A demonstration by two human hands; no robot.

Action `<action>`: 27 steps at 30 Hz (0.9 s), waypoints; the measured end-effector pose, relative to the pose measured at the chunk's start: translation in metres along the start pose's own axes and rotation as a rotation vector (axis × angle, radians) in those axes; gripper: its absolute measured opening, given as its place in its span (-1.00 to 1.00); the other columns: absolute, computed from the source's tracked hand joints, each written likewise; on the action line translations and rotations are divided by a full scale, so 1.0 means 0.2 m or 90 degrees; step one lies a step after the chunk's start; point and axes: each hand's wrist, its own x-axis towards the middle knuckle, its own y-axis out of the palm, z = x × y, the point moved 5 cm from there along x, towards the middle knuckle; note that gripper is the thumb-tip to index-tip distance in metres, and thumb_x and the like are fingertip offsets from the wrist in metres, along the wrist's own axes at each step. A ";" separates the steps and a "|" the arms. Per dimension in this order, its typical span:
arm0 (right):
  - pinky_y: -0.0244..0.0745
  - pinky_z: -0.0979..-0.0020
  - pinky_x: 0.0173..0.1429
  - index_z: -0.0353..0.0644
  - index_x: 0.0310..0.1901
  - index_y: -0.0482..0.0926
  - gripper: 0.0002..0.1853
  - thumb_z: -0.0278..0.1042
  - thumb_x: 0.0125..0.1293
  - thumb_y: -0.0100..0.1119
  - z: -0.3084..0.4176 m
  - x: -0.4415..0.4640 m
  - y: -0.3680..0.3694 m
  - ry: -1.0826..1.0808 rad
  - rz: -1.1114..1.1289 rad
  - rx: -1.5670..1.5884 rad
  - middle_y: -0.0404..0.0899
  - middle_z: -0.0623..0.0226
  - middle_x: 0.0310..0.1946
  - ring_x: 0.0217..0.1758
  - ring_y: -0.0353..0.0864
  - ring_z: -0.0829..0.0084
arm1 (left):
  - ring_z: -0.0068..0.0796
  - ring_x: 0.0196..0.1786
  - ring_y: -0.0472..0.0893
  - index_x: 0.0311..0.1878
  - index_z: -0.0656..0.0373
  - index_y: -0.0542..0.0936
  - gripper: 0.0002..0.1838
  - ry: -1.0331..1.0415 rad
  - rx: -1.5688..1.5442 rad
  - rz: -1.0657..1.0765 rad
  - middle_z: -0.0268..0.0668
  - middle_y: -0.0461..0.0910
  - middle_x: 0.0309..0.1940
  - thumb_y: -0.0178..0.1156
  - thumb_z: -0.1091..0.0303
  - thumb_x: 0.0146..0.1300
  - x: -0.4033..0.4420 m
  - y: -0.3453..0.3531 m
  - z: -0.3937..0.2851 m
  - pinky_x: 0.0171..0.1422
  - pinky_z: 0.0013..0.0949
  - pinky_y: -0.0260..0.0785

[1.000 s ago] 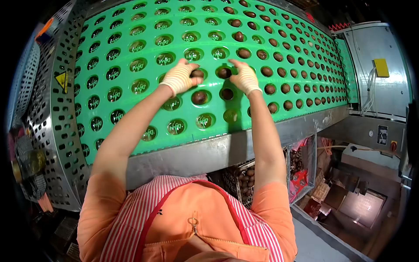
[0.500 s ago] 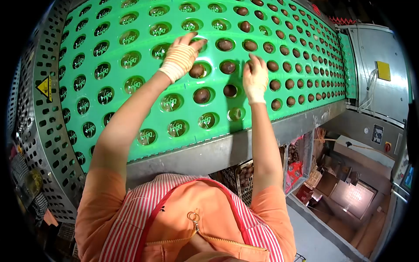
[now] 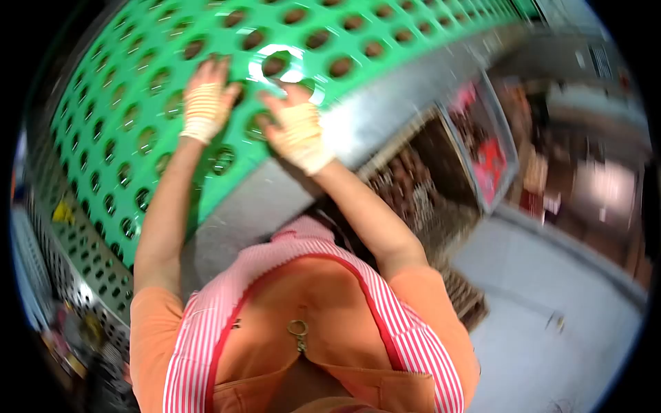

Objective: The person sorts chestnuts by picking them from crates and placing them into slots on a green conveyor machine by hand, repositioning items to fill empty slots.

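A green sheet (image 3: pixel 231 190) with rows of round cups lies in front of me. Brown egg-shaped items (image 3: pixel 273 65) sit in the cups farther back and to the right, while the nearer left cups (image 3: pixel 222 160) show printed marks. My left hand (image 3: pixel 208 100), banded across the palm, reaches over the sheet with fingers stretched. A dark item is partly hidden beside its thumb. Over cups near the front edge is my right hand (image 3: pixel 296 127), banded too, its fingers spread apart. Motion blurs the view, but no item shows in either hand.
A metal ledge (image 3: pixel 261 199) runs along the front of the sheet. Below it stands a crate of brown items (image 3: pixel 406 179), beside a bin holding a red bag (image 3: pixel 492 158). A perforated metal guard (image 3: pixel 93 237) borders the left side.
The view has swung, so the sheet now slants up to the right and more floor shows. My right hand has come nearer to my left hand and closer to the front ledge.
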 end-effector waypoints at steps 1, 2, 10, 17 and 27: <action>0.44 0.05 0.18 -0.06 0.03 0.53 -0.54 -0.33 0.01 0.31 0.05 -0.07 -0.06 0.008 0.001 0.027 0.46 0.08 0.08 0.11 0.48 -0.01 | 0.06 0.15 0.48 0.25 0.14 0.46 -0.51 -0.023 0.012 0.108 0.04 0.40 0.22 0.09 0.14 0.29 -0.02 0.08 -0.03 0.23 0.00 0.35; 0.44 0.05 0.19 -0.06 0.01 0.54 -0.56 -0.33 0.02 0.30 0.08 -0.17 -0.15 0.010 -0.019 0.055 0.48 0.07 0.07 0.11 0.49 -0.01 | 0.07 0.19 0.44 0.27 0.13 0.45 -0.50 -0.011 0.015 0.120 0.03 0.40 0.24 0.08 0.14 0.31 -0.02 0.07 -0.08 0.26 0.01 0.33; 0.59 0.29 -0.06 -0.21 -0.20 0.67 -0.82 -0.48 0.13 0.22 -0.68 -1.23 -0.94 0.449 -0.282 0.045 0.66 0.11 -0.24 -0.22 0.66 0.20 | 0.08 0.35 0.32 0.38 0.13 0.35 -0.41 -0.045 -0.088 0.029 0.02 0.36 0.30 0.16 0.11 0.35 0.03 0.13 -0.06 0.43 -0.01 0.17; 0.43 0.12 0.26 -0.12 0.12 0.58 -0.57 -0.18 0.24 0.18 -1.33 -1.99 -0.99 0.824 -0.118 -0.041 0.47 -0.02 0.17 0.17 0.53 -0.01 | -0.19 -0.04 0.62 -0.01 0.16 0.57 -0.72 0.187 -0.473 0.292 -0.17 0.62 -0.12 0.27 0.41 0.20 -0.01 0.09 -1.75 0.09 -0.25 0.47; 0.52 -0.01 0.20 0.06 0.29 0.40 -0.38 -0.14 0.17 0.35 -1.43 -1.83 -0.83 0.860 0.164 -0.102 0.04 0.17 0.41 0.23 0.39 -0.11 | 0.18 0.34 0.31 0.30 -0.18 0.40 -0.25 0.355 -0.009 0.636 -0.15 0.05 0.49 0.46 0.32 -0.01 -0.30 1.24 -2.40 0.29 0.04 0.40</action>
